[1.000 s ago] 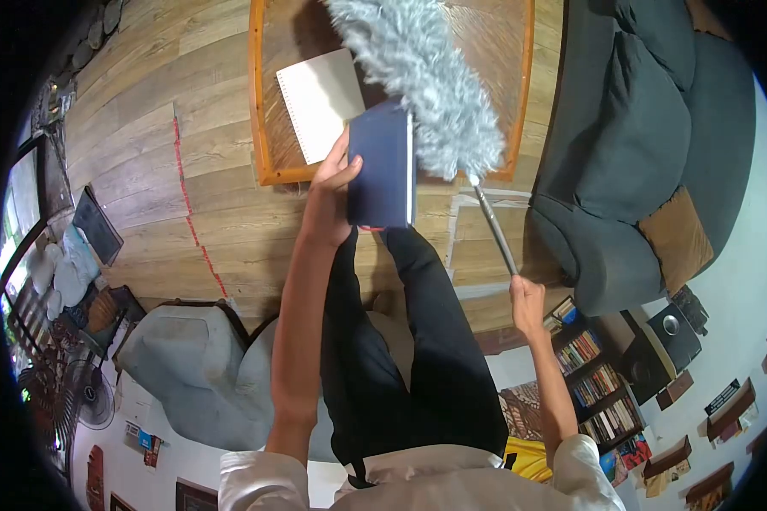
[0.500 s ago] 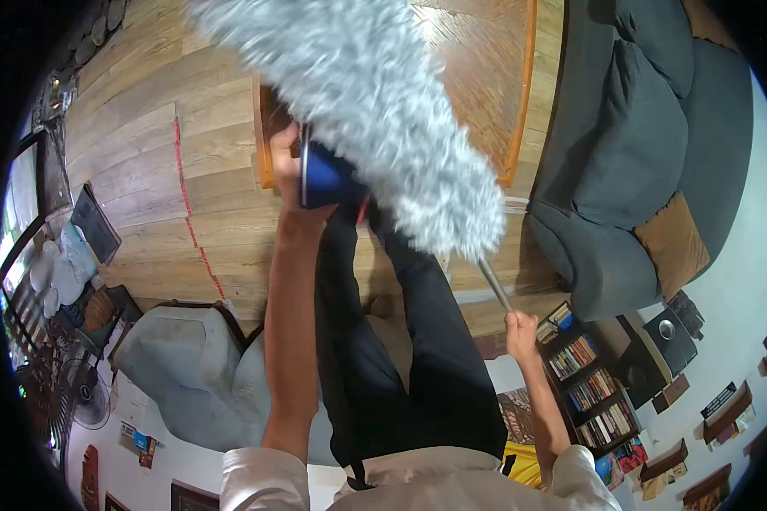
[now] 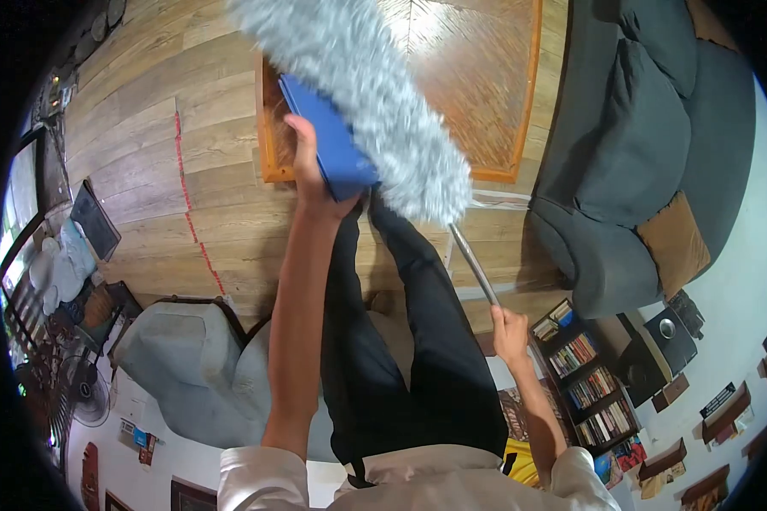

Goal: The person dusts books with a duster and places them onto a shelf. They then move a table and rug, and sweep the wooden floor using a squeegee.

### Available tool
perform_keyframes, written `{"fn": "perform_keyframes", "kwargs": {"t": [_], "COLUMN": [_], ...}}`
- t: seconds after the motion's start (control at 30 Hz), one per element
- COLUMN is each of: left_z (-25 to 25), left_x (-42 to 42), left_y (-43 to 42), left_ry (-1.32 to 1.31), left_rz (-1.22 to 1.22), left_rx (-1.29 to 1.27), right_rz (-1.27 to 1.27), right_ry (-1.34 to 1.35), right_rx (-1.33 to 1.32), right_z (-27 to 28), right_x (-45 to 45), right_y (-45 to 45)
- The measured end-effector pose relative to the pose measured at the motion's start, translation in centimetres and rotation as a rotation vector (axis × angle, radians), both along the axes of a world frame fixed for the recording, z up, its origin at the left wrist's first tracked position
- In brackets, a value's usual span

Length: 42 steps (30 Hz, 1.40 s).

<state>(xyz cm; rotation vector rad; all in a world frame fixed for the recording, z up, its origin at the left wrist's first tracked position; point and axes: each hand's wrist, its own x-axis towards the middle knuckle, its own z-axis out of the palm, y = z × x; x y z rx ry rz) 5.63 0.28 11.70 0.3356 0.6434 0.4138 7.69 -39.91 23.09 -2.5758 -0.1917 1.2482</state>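
Observation:
My left hand (image 3: 315, 180) grips a thick blue book (image 3: 328, 140) from below, its thumb up along the near edge. A fluffy grey duster (image 3: 392, 111) lies across the book's upper right side and hides part of it. The duster's metal handle (image 3: 475, 266) runs down to my right hand (image 3: 511, 334), whose fingers are wrapped round its end. The fluffy head is slightly blurred by motion, and its far end passes out of view at the top.
Beneath the book and duster is a wooden table (image 3: 486, 128) with an orange-brown rim. A dark grey sofa (image 3: 631, 145) stands to the right, a light grey armchair (image 3: 179, 358) at lower left. A bookshelf (image 3: 588, 375) is near my right arm. Red dashed tape (image 3: 187, 200) marks the floor.
The blue book has tilted, so its broad face shows more. The duster has shifted over it, its handle end moving left and up with my right hand.

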Motion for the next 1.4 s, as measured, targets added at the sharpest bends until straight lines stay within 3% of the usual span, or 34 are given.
{"fn": "perform_keyframes", "kwargs": {"t": [0.03, 0.1, 0.13, 0.17, 0.27, 0.3, 0.4, 0.5, 0.57, 0.63, 0.7, 0.73, 0.8, 0.9, 0.97, 1.0, 1.1, 1.17, 1.27, 1.33, 1.4], "left_z": [-1.5, -2.1, 0.1, 2.9, -0.3, -4.1, -2.9, -2.5, -1.0, -0.9, 0.0, 1.7, 3.8, 3.0, 0.2, 1.0, 3.0, 4.1, 2.4, -0.8, -3.4], "left_x": [-0.2, 0.0, 1.0, 1.9, 0.7, -0.7, -1.9, -1.6, -0.7, -0.1, -0.6, -0.7, 0.2, -1.5, -4.4, -4.4, -4.2, -2.8, -3.2, -3.7, -3.2], "left_y": [-0.6, -0.5, -0.2, -0.2, -0.7, 0.7, 0.4, 0.2, 0.4, 0.2, 0.3, 0.4, 0.6, 1.5, 2.5, 2.3, 2.1, 1.1, 0.6, 1.1, 2.0], "left_ry": [-0.324, -0.732, -0.733, -0.433, -0.107, -0.543, -0.675, -0.663, -0.155, -0.288, -0.193, -0.063, -0.233, -0.072, 0.381, 0.403, 0.443, 0.057, 0.013, 0.112, 0.515], "left_rz": [0.019, -0.018, -0.014, 0.053, 0.113, 0.008, 0.019, 0.096, -0.013, -0.071, -0.116, -0.170, -0.238, -0.279, -0.503, -0.482, -0.472, -0.282, -0.196, -0.207, -0.250], "left_rx": [-0.132, -0.216, -0.214, -0.179, -0.047, -0.095, -0.266, -0.285, -0.019, 0.017, 0.014, 0.142, 0.136, 0.269, 0.427, 0.362, 0.381, 0.307, 0.159, 0.143, 0.497], "right_rz": [-0.003, -0.030, -0.026, 0.049, 0.098, 0.071, -0.123, -0.058, 0.052, 0.157, 0.067, 0.066, -0.210, -0.137, 0.019, 0.171, 0.156, 0.138, 0.120, 0.125, 0.187], "right_ry": [-0.005, -0.039, -0.039, -0.038, -0.037, -0.044, -0.113, -0.121, -0.103, -0.080, -0.086, -0.087, -0.082, -0.086, -0.064, -0.046, -0.090, -0.203, -0.331, -0.421, -0.482], "right_rx": [-0.003, 0.037, 0.038, 0.078, 0.069, 0.019, 0.065, 0.107, 0.087, 0.066, 0.050, 0.050, 0.122, 0.188, 0.193, 0.196, 0.106, 0.061, 0.015, 0.001, -0.030], "right_z": [-0.2, -0.4, -0.4, -0.3, -0.1, 0.0, -0.1, -0.7, -0.5, -0.4, -0.5, -0.5, -0.6, -0.4, -0.4, -0.2, -1.6, -3.6, -8.2, -11.1, -14.3], "right_x": [0.0, -0.1, 0.0, 0.1, 1.2, 1.7, 2.3, 2.8, 3.4, 3.5, 3.8, 4.0, 4.4, 5.7, 7.4, 7.8, 8.6, 9.8, 12.6, 14.7, 16.8], "right_y": [0.3, 0.9, 0.3, -0.8, -1.6, -1.4, 0.6, -0.6, -1.4, -1.3, -0.8, -0.4, 0.2, -1.7, -3.7, -3.8, -3.3, -1.7, 2.2, 5.5, 8.0]}}
